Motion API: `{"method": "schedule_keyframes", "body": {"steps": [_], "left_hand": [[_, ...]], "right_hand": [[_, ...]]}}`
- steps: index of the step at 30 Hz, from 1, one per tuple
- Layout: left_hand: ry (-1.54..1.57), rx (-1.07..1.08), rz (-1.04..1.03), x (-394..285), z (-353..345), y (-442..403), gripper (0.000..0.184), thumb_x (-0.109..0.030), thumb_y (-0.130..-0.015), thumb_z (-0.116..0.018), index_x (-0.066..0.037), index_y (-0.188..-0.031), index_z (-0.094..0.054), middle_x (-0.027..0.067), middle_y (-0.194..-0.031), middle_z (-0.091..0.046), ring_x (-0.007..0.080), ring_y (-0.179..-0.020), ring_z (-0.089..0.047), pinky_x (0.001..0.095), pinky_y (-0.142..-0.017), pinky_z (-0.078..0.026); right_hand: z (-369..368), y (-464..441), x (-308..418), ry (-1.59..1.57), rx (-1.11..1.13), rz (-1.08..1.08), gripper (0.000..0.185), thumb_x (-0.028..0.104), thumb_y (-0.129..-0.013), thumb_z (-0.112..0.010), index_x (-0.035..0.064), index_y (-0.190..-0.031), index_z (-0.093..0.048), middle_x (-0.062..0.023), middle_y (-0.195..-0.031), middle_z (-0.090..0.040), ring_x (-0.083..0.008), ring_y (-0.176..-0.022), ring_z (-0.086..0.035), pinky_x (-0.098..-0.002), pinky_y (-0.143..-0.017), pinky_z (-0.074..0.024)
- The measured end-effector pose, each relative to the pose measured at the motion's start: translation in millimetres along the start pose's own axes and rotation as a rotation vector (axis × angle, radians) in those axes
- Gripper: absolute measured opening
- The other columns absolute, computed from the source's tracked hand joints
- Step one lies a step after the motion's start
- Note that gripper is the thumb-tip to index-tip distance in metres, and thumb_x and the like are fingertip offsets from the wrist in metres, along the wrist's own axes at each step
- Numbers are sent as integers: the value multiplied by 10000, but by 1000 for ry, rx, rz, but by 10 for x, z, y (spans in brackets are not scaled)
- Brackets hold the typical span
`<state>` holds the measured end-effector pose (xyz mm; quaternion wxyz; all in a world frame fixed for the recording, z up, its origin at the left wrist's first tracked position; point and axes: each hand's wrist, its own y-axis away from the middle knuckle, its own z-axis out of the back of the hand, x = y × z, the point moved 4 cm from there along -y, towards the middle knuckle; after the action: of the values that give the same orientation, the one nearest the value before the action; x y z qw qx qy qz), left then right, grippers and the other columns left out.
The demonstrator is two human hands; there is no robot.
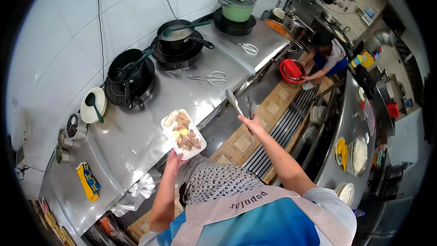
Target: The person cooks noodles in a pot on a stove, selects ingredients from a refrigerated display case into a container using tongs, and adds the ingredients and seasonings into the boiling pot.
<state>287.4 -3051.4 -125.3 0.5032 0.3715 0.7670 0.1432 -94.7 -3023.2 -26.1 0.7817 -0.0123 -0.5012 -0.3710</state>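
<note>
My left hand (173, 164) grips the near end of a white food container (188, 155), its fingers mostly hidden beneath. Inside it lie brown sliced meat (187, 142), two yellow round pieces that look like egg halves and a pale lump at the far corner. Metal tongs (234, 102) are in my closed right hand (253, 125), their two arms spread apart and pointing up over the aisle. Nothing sits between the tong tips.
Along the steel counter (136, 141) stand a dark pot (125, 64), a black pan (175, 34) and a green lidded pot (239, 8) on burners. Scissors (214, 79) and a white bowl (93, 105) rest there too. Ahead, a person (327, 57) bends over a red basin (292, 70) in the aisle.
</note>
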Motion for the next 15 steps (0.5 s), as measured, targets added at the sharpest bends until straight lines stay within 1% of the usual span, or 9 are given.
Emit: {"method": "schedule_keyframes", "body": {"steps": [2, 5, 8, 9, 10, 12, 13, 14, 15], "left_hand": [[22, -31, 11, -241, -52, -463, 431, 10, -823, -465, -69, -1238, -385, 110, -1127, -543, 223, -948, -588, 342, -753, -522], [42, -83, 35, -447, -240, -871, 442, 17, -836, -453, -102, -1254, -371, 107, -1141, -532, 223, -969, -578, 339, -741, -528], [1, -178, 5, -523, -370, -1200, 467, 7, -836, -481, -112, -1274, -371, 94, -1103, -538, 197, -954, -575, 338, -707, -539], [-20, -233, 24, -552, -422, -1270, 472, 6, -833, -492, -108, -1274, -370, 92, -1095, -537, 191, -947, -576, 333, -695, -543], [-37, -295, 41, -583, -475, -1308, 477, 4, -830, -504, -105, -1275, -369, 89, -1088, -537, 184, -941, -577, 328, -684, -547], [-203, -397, 8, -607, -546, -1331, 476, -45, -814, -561, -77, -1257, -392, 83, -995, -568, 157, -870, -584, 291, -605, -527], [-284, -439, -3, -619, -580, -1345, 465, -61, -811, -571, -66, -1245, -406, 84, -970, -576, 156, -851, -585, 290, -585, -517], [-376, -477, -3, -737, -707, -1319, 455, -77, -808, -580, -56, -1234, -420, 86, -944, -584, 155, -832, -586, 289, -565, -507], [-596, -630, -10, -892, -807, -1288, 440, -137, -774, -630, -36, -1174, -478, 112, -887, -597, 208, -810, -587, 339, -611, -481]], "right_hand": [[-45, -657, 125, 46, -121, 165, 763, 449, -632, -739, -85, -1094, -450, -115, -800, -536, -238, -681, -569, -321, -603, -469], [19, -1521, 257, 280, -238, 259, 865, 412, -583, -767, -87, -1172, -376, -235, -952, -515, -370, -899, -541, -381, -766, -471], [-39, -2203, 528, 462, -285, 264, 840, 368, -588, -771, -94, -1171, -381, -261, -1022, -471, -415, -980, -481, -406, -890, -393], [-92, -2497, 546, 453, -290, 412, 823, 337, -587, -777, -94, -1169, -387, -262, -1058, -443, -409, -1002, -458, -403, -867, -403], [-136, -2743, 579, 490, -260, 419, 827, 337, -584, -780, -90, -1173, -386, -262, -1059, -444, -408, -997, -456, -405, -865, -401], [-243, -3209, 689, 557, -191, 444, 836, 338, -580, -785, -83, -1181, -384, -261, -1060, -444, -405, -988, -454, -408, -861, -397], [-301, -3416, 644, 553, -192, 500, 894, 398, -567, -782, -82, -1200, -373, -261, -1064, -447, -405, -983, -459, -432, -860, -383], [-332, -3530, 710, 596, -173, 532, 884, 399, -566, -783, -80, -1193, -382, -262, -1062, -449, -403, -975, -463, -435, -858, -381], [-344, -3608, 769, 635, -161, 558, 874, 399, -566, -783, -78, -1185, -391, -264, -1060, -451, -401, -967, -468, -438, -856, -379]]}}
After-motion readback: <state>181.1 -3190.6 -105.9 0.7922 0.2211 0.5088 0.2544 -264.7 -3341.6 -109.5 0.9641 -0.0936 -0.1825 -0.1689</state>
